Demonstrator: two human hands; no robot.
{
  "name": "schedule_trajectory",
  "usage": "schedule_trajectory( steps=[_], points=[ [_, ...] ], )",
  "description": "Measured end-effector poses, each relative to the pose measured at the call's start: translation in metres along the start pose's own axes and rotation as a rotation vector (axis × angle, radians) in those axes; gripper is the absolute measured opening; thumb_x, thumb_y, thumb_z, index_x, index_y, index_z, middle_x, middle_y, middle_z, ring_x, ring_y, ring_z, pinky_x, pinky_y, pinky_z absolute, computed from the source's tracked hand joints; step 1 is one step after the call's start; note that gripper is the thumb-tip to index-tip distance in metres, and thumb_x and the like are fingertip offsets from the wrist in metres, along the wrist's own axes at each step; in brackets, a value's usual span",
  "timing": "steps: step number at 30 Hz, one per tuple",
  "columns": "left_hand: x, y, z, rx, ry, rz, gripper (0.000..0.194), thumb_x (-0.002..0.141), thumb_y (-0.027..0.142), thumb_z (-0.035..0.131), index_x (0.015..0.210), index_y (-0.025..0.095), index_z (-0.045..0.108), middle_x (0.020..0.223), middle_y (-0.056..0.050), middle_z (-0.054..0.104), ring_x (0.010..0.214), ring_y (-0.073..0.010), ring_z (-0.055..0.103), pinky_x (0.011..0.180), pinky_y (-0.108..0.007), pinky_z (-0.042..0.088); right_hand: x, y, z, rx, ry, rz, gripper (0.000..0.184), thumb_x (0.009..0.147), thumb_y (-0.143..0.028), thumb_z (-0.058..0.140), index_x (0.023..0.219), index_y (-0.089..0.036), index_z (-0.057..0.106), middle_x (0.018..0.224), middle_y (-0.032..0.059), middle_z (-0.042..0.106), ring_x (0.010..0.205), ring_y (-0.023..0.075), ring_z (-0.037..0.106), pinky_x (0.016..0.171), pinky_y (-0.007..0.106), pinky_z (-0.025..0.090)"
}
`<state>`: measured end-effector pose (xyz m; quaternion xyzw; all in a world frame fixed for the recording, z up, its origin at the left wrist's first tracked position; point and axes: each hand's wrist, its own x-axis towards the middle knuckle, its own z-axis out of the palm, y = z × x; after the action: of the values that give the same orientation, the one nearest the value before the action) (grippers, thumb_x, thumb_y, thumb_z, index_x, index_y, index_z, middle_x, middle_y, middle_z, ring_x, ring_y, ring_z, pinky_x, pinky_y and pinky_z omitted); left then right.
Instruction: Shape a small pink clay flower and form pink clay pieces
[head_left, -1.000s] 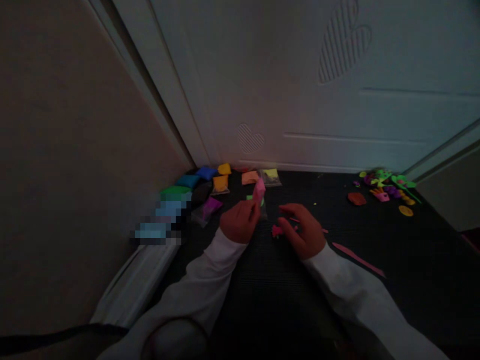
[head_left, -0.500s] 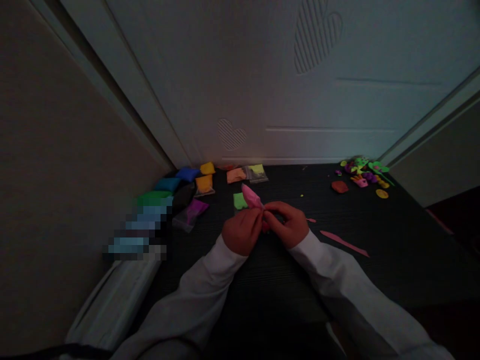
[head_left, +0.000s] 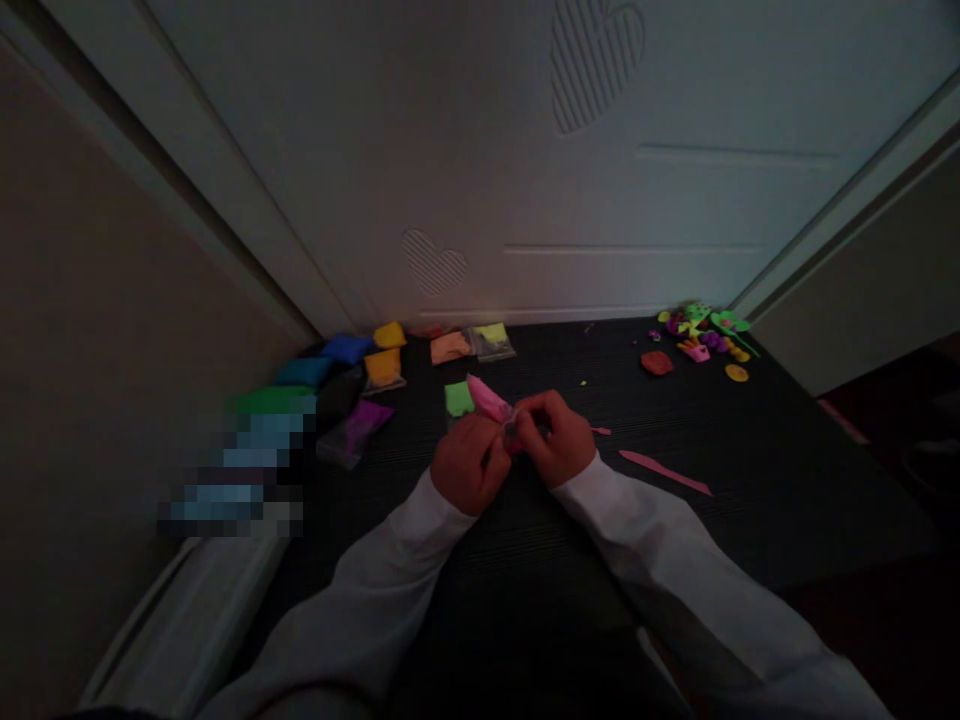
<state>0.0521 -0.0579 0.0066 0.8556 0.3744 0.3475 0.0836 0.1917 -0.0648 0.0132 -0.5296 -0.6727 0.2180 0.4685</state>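
The packet (head_left: 489,399) is pink, the knife (head_left: 666,473) duller pink, the tabletop (head_left: 780,520) black, the panel (head_left: 465,120) pale with striped hearts (head_left: 598,65).

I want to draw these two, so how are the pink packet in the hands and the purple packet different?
Colour: the pink packet is light pink, the purple packet deep purple.
Place: the left hand and right hand pinch the pink packet, while the purple packet lies on the dark table untouched.
Both have see-through plastic.
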Motion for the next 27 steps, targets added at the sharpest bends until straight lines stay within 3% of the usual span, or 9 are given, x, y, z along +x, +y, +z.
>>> schedule_trajectory(
  steps=[4,7,9,10,13,15,19,27],
  points=[
    [-0.003,-0.001,-0.001,-0.101,0.069,-0.023,0.009,0.072,0.017,0.040,0.068,0.015,0.048,0.065,-0.003,0.049,0.064,-0.0127,0.045,0.061,-0.026,0.037,0.000,0.004,-0.001,-0.009,0.028,-0.100,0.008,0.070,-0.014,0.044,0.074,-0.019,0.049,0.071,0.0000,0.056,0.068,0.0103,0.054,0.064,0.023,0.042],
    [-0.001,-0.007,0.000,-0.231,0.319,-0.163,0.007,0.068,0.019,0.049,0.074,0.016,0.049,0.076,-0.003,0.050,0.077,-0.0141,0.046,0.071,-0.029,0.037,0.002,0.006,-0.004,0.041,0.001,-0.169,0.015,0.071,-0.010,0.042,0.071,-0.020,0.053,0.073,0.0000,0.057,0.072,0.0105,0.053,0.068,0.024,0.042],
    [0.004,-0.012,0.003,-0.446,0.452,-0.346,0.027,0.065,0.022,0.054,0.091,0.018,0.048,0.094,-0.005,0.049,0.089,-0.0163,0.045,0.075,-0.031,0.037,0.003,0.006,-0.006,0.112,-0.009,-0.149,0.019,0.071,-0.008,0.041,0.075,-0.020,0.056,0.075,-0.0002,0.057,0.072,0.0097,0.053,0.067,0.023,0.042],
    [0.006,-0.014,0.005,-0.617,0.442,-0.441,0.034,0.066,0.025,0.054,0.098,0.019,0.045,0.099,-0.005,0.048,0.092,-0.0169,0.045,0.075,-0.031,0.039,0.004,0.006,-0.007,0.144,-0.020,-0.130,0.021,0.071,-0.008,0.041,0.078,-0.020,0.057,0.077,-0.0001,0.057,0.072,0.0094,0.053,0.066,0.023,0.042],
    [0.013,-0.018,0.009,-1.172,0.205,-0.653,0.032,0.069,0.031,0.052,0.097,0.016,0.048,0.092,-0.007,0.054,0.080,-0.0163,0.053,0.069,-0.032,0.043,0.004,0.004,-0.008,0.201,-0.065,-0.083,0.022,0.072,-0.011,0.043,0.084,-0.020,0.058,0.080,0.0004,0.058,0.072,0.0095,0.054,0.064,0.023,0.042],
    [0.015,-0.019,0.010,-1.362,0.119,-0.739,0.030,0.066,0.030,0.055,0.090,0.013,0.051,0.082,-0.006,0.058,0.071,-0.0157,0.055,0.066,-0.032,0.044,0.004,0.003,-0.009,0.215,-0.089,-0.050,0.020,0.072,-0.015,0.046,0.086,-0.021,0.059,0.080,0.0007,0.058,0.072,0.0101,0.054,0.063,0.023,0.042],
    [0.015,-0.018,0.008,-1.411,0.147,-0.802,0.032,0.059,0.024,0.063,0.087,0.012,0.054,0.076,-0.004,0.061,0.068,-0.0158,0.057,0.065,-0.030,0.044,0.004,0.003,-0.011,0.247,-0.127,0.009,0.022,0.071,-0.021,0.051,0.092,-0.023,0.059,0.085,0.0014,0.059,0.074,0.0112,0.055,0.065,0.024,0.044],
    [0.010,-0.021,0.010,-1.341,0.079,-0.772,0.033,0.056,0.023,0.065,0.087,0.013,0.056,0.078,-0.003,0.062,0.068,-0.0153,0.057,0.066,-0.029,0.045,0.006,0.008,-0.010,0.236,-0.092,-0.061,0.019,0.071,-0.018,0.052,0.086,-0.024,0.061,0.083,0.0008,0.059,0.077,0.0112,0.054,0.068,0.024,0.043]
  ],
)
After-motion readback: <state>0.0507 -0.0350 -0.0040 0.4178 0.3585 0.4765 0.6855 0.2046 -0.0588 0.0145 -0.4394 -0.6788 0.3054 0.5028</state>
